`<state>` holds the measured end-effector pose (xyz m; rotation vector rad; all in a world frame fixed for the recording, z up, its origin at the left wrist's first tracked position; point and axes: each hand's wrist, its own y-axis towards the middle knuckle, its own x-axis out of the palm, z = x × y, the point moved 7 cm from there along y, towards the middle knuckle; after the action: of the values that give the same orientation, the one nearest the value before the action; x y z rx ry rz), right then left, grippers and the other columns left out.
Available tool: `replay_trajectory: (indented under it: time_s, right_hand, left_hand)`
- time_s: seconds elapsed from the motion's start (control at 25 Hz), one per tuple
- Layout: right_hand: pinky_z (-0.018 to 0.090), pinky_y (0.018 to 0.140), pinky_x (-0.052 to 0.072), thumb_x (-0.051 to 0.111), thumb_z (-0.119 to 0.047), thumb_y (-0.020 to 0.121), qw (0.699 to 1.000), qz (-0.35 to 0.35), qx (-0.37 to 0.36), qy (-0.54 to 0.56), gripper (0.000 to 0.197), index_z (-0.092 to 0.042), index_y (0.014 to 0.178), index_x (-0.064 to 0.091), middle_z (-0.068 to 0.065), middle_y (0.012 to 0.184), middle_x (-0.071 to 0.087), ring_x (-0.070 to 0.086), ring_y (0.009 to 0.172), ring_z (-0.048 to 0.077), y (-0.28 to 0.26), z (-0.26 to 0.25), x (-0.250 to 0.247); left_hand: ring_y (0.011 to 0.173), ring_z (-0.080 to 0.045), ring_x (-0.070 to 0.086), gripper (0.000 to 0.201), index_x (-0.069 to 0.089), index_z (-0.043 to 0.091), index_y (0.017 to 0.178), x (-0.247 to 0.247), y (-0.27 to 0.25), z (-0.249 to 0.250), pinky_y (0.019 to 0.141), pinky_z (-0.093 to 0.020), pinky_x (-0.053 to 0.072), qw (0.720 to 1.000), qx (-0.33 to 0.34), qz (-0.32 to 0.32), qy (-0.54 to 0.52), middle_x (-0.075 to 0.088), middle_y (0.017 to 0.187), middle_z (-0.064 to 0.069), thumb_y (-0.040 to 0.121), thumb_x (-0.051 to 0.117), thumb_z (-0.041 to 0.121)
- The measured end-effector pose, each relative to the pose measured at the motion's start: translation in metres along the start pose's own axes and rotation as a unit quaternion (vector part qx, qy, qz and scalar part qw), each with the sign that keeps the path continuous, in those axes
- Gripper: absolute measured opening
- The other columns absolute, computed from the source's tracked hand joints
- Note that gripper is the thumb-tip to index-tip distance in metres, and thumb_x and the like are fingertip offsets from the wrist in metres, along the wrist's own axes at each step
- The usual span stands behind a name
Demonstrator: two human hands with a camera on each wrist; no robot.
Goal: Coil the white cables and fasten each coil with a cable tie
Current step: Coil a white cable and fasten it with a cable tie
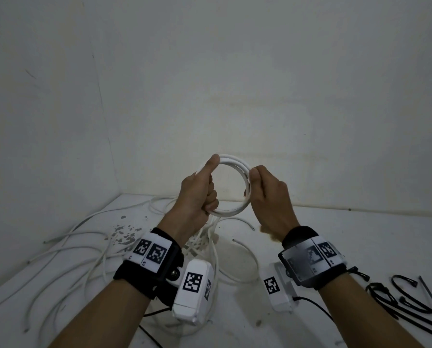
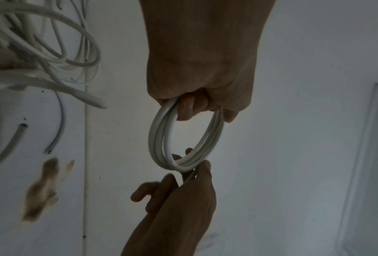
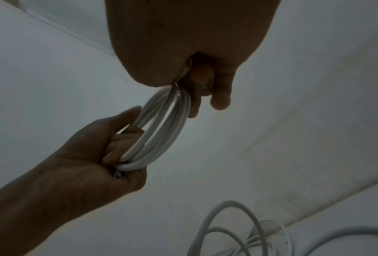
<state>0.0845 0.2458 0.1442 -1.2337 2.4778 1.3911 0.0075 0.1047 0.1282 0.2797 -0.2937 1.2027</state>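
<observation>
White round cable coil (image 1: 235, 184), several turns of smooth plastic-sheathed wire wound into a ring, is held upright in the air between both hands, above the white desk (image 1: 335, 237) and in front of a pale wall (image 1: 235, 84). The left hand (image 1: 197, 194) grips the ring's left side: the thumb lies along the top of the turns, and the other fingers (image 2: 186, 108) curl round the lower left arc from inside the loop, so the strands run through the closed fist. A cut cable end (image 3: 117, 175) pokes out by the left palm in the right wrist view. The right hand (image 1: 270, 194) pinches the ring's right side, thumb and curled fingers (image 3: 202, 83) pressed together on the bundled strands, with the rest of the loop hanging free between the two hands. Below them, loose white cables (image 1: 79, 242) sprawl in open curves across the left and middle of the desk, some with bare cut ends. A cluster of black plastic cable ties (image 1: 405, 297) lies on the desk at the right, well apart from the coil and from both hands. Each wrist carries a black strap with a white camera unit (image 1: 193, 285) and square black-and-white markers. Dark flecks (image 1: 124, 232) mark the desk near the far left cables.
</observation>
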Motion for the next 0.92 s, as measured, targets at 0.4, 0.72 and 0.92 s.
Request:
replay_trajectory:
  time_s: [0.4, 0.72, 0.92]
  right_hand:
    - [0.031, 0.059, 0.045, 0.066, -0.024, 0.096, 0.98, -0.066, 0.104, 0.156, 0.015, -0.013, 0.093, 0.076, 0.001, 0.066, 0.064, 0.058, 0.059, 0.021, 0.014, -0.004, -0.027]
    - [0.024, 0.069, 0.051, 0.076, -0.024, 0.088, 1.0, 0.004, -0.012, 0.005, 0.011, -0.032, 0.093, 0.07, 0.0, 0.091, 0.063, 0.061, 0.079, 0.013, 0.009, -0.011, -0.02]
    - [0.041, 0.075, 0.059, 0.057, 0.0, 0.097, 0.88, -0.11, 0.2, 0.417, 0.026, -0.018, 0.107, 0.042, 0.017, 0.1, 0.07, 0.068, 0.08, 0.03, -0.008, 0.002, 0.019]
  left_hand:
    - [0.039, -0.011, 0.017, 0.051, 0.033, 0.022, 0.062, -0.007, 0.004, -0.002, 0.038, -0.022, 0.018, 0.998, 0.011, 0.002, 0.062, 0.021, 0.048, 0.006, 0.088, 0.069, 0.046]
    - [0.037, -0.009, 0.013, 0.053, 0.03, 0.024, 0.056, -0.003, 0.0, 0.001, 0.035, -0.021, 0.014, 0.999, -0.028, -0.032, 0.013, 0.017, 0.046, 0.008, 0.09, 0.066, 0.044]
    - [0.033, -0.008, 0.01, 0.052, 0.024, 0.026, 0.059, 0.004, -0.001, -0.002, 0.033, -0.02, 0.011, 0.995, -0.061, -0.064, -0.047, 0.014, 0.043, 0.009, 0.089, 0.062, 0.045]
